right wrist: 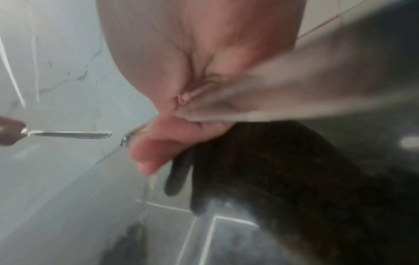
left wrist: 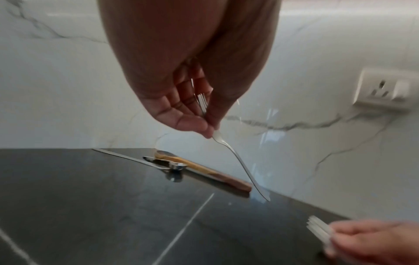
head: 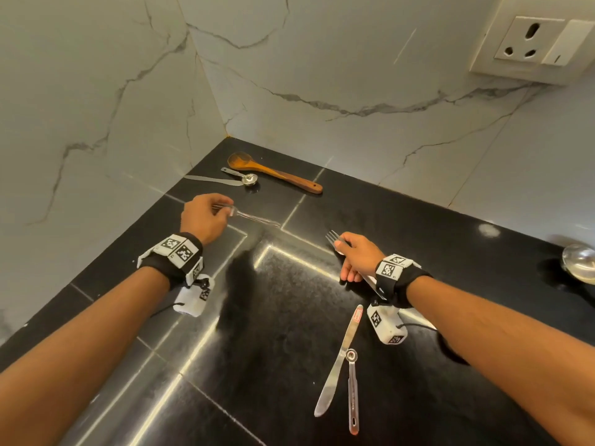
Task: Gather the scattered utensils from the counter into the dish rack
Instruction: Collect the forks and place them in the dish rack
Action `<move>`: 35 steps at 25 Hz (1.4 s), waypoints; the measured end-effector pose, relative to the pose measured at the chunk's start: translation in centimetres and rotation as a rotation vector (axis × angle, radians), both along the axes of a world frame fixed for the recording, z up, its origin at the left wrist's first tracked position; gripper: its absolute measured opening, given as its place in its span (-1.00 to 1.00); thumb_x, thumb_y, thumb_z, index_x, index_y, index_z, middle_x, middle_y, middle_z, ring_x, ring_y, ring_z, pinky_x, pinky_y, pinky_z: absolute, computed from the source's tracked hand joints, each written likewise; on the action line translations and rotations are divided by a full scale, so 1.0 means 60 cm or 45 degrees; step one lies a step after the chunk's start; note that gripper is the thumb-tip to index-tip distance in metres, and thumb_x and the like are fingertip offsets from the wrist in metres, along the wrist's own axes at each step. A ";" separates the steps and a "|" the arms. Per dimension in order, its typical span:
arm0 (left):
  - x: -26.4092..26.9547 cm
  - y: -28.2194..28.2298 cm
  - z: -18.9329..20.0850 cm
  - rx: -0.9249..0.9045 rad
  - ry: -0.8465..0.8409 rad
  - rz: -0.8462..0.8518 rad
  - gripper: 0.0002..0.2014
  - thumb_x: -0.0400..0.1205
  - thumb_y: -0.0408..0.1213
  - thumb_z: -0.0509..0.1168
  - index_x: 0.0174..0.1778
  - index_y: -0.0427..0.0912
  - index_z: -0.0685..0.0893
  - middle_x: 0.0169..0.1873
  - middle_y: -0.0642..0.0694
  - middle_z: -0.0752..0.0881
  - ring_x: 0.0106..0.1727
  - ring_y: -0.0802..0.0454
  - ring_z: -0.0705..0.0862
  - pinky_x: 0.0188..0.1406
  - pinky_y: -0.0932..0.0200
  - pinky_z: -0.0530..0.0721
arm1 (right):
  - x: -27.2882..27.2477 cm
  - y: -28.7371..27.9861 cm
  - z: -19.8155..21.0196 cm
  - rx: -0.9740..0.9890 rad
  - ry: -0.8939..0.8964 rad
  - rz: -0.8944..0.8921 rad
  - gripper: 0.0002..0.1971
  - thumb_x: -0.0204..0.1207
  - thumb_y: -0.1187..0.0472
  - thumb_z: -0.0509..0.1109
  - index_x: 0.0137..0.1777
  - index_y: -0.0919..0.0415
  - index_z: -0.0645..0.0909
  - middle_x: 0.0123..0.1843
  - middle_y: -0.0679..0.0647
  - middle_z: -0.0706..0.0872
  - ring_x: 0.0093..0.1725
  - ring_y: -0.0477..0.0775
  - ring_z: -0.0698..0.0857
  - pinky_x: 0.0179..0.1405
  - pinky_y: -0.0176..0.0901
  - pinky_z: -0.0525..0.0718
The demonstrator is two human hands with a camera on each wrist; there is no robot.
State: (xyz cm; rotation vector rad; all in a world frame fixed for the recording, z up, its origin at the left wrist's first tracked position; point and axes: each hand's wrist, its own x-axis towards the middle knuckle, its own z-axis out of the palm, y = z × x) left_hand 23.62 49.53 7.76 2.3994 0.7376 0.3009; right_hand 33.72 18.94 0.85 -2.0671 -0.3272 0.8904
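Observation:
My left hand [head: 225, 207] pinches a steel fork [head: 254, 217] near its tines, just above the black counter [head: 289, 317]. In the left wrist view the tines lie inside the curled fingers [left wrist: 192, 123] and the handle [left wrist: 240, 163] slopes down to the right. My right hand [head: 341, 249] grips a second fork [head: 333, 237], tines pointing far-left, handle running back under the wrist. The right wrist view is blurred; that fork's handle [right wrist: 294, 93] crosses the palm. No dish rack is in view.
A wooden spoon [head: 273, 172], a small measuring spoon [head: 244, 178] and a flat blade [head: 212, 180] lie in the far corner. A table knife [head: 338, 362] and another measuring spoon [head: 352, 391] lie near the front. A shiny round vessel [head: 579, 262] sits at the right edge.

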 end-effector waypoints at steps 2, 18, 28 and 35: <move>-0.025 -0.038 0.025 -0.164 -0.074 -0.070 -0.80 0.56 -0.24 0.47 0.10 -0.09 0.80 -0.03 -0.08 0.83 0.03 0.01 0.78 0.20 0.03 0.71 | -0.009 -0.008 0.013 0.025 0.054 -0.003 -0.75 0.79 0.11 0.06 0.19 0.19 0.54 -0.41 0.27 0.76 -0.64 0.00 0.63 -0.69 -0.31 0.49; -0.108 -0.496 0.002 -0.745 -0.220 -0.584 -0.69 0.46 -0.30 0.58 0.10 -0.16 0.73 -0.29 -0.14 0.85 -0.30 0.02 0.82 -0.15 0.02 0.80 | -0.193 -0.266 0.176 0.221 -0.085 -0.005 -0.68 0.75 0.22 0.16 0.14 0.37 0.72 0.02 0.30 0.75 -0.08 0.05 0.63 0.01 -0.06 0.58; -0.107 -0.722 0.075 -0.730 -0.335 -0.847 -0.86 0.54 -0.21 0.52 -0.07 -0.19 0.84 -0.25 -0.10 0.87 -0.19 0.02 0.85 -0.08 0.04 0.82 | -0.273 -0.510 0.221 0.332 -0.255 -0.332 -0.72 0.74 0.15 0.21 0.38 0.10 0.59 0.18 0.08 0.72 0.12 0.01 0.71 0.17 -0.05 0.73; -0.119 -0.922 0.163 -0.930 -0.414 -1.016 -0.78 0.61 -0.16 0.44 -0.19 -0.27 0.77 -0.38 -0.26 0.78 -0.40 0.06 0.69 -0.34 0.20 0.67 | -0.333 -0.708 0.344 -0.352 -0.931 -0.184 -0.62 0.72 0.01 0.17 0.49 0.01 0.52 0.27 0.02 0.75 0.21 0.10 0.70 0.25 0.14 0.63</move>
